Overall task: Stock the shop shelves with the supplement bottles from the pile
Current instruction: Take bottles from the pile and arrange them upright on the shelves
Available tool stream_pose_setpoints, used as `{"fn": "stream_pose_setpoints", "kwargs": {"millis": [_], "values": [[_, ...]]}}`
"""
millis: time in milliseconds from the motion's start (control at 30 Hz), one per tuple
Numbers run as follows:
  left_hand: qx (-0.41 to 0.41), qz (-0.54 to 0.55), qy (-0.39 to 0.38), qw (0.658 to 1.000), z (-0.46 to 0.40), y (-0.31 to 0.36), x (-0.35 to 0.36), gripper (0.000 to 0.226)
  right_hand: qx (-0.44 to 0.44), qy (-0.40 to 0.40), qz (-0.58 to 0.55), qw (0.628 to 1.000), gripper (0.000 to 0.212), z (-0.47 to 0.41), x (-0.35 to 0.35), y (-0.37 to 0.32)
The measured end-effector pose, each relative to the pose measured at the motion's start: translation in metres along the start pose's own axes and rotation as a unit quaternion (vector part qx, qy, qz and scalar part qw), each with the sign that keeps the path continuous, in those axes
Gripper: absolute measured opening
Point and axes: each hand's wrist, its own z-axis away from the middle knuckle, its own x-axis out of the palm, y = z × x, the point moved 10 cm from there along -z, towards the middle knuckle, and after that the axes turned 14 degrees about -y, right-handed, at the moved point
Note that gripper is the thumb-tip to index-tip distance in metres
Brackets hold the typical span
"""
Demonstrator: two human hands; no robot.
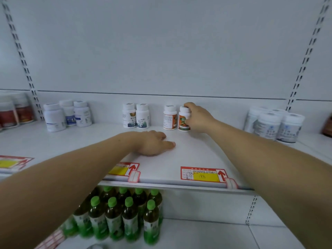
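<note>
Your right hand point(195, 117) grips an orange-labelled supplement bottle point(184, 121), upright at the far side of the white shelf point(188, 153), just right of a matching bottle point(169, 117). Your left hand point(152, 142) lies flat, fingers relaxed, on the shelf nearer you. Green-capped drink bottles point(124, 218) stand below.

bright even light | soft shadows | edges bowed | lower corners blurred
</note>
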Motion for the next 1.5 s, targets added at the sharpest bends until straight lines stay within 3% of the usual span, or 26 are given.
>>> {"fn": "stream_pose_setpoints", "kwargs": {"millis": [133,333,567,733,967,1100,1267,1400,1500], "values": [[-0.028,0.043,0.045,0.998,-0.009,0.001,-0.016,0.082,0.008,0.000,-0.002,1.000,0.054,-0.009,0.002,0.004],[-0.016,0.251,0.173,0.952,-0.032,-0.008,-0.054,0.087,-0.005,-0.008,0.020,1.000,0.055,-0.010,0.000,0.009],[0.023,0.320,0.177,0.930,-0.065,0.003,-0.062,0.050,0.005,0.000,0.010,1.000,0.054,-0.001,-0.013,0.038],[0.073,0.309,0.151,0.936,-0.073,0.029,-0.061,0.046,-0.006,-0.006,-0.003,1.000,0.051,0.004,-0.018,0.044],[0.033,0.165,0.117,0.979,-0.071,0.041,-0.053,0.047,0.009,-0.015,0.017,1.000,0.052,0.008,-0.016,0.043],[-0.022,0.110,0.092,0.989,-0.050,0.027,-0.052,0.069,0.036,-0.012,0.038,0.999,0.063,0.012,-0.029,0.036],[-0.031,0.078,0.104,0.991,0.018,-0.016,-0.057,0.069,-0.002,0.016,0.080,0.997,0.062,0.014,-0.042,-0.029],[-0.038,0.056,0.119,0.991,0.092,-0.067,-0.051,0.059,-0.079,-0.030,0.090,0.992,0.062,0.006,-0.010,-0.136],[-0.088,0.068,0.131,0.985,0.156,-0.137,-0.034,0.063,-0.147,-0.063,0.078,0.984,0.062,0.011,0.031,-0.236]]}}
